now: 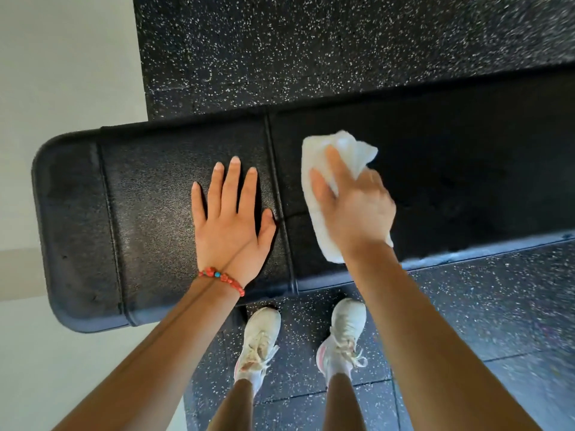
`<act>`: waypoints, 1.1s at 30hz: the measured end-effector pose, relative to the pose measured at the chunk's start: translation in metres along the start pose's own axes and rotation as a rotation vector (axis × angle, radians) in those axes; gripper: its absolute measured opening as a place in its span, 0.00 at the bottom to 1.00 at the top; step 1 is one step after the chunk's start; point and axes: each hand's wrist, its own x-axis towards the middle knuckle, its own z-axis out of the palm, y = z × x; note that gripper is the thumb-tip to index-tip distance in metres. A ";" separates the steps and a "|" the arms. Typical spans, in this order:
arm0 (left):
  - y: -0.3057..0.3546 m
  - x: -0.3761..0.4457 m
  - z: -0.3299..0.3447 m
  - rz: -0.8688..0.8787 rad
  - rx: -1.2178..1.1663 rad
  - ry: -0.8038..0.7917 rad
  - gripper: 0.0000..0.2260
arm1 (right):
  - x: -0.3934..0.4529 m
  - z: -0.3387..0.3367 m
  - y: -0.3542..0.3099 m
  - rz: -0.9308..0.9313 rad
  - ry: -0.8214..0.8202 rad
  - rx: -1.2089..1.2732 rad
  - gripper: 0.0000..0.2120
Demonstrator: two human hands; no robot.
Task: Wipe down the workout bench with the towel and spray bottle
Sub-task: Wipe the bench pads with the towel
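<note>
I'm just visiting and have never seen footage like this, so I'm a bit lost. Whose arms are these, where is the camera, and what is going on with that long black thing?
There is no machine here: these are a person's own two bare arms. The single picture comes from a wide-angle camera worn on the person's head, looking forward and down, which is why you also see their white sneakers on the speckled rubber floor.

The long black thing is a padded workout bench, running across the picture. The left hand, with a red beaded bracelet at the wrist, lies flat and open on the padding, holding nothing. The right hand has its grip closed on a white towel, pressed against the bench just right of a seam in the padding.

A spray bottle belongs to this job, but none shows in this picture.
</note>
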 end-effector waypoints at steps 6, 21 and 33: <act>0.005 0.000 -0.001 -0.041 -0.003 0.039 0.23 | 0.051 0.003 -0.004 -0.007 -0.099 0.039 0.21; 0.067 0.009 0.013 0.042 -0.028 -0.020 0.23 | 0.004 -0.006 0.067 0.094 0.013 -0.021 0.21; 0.092 0.033 0.007 0.150 -0.093 -0.004 0.21 | 0.003 -0.021 0.146 0.290 0.059 -0.041 0.21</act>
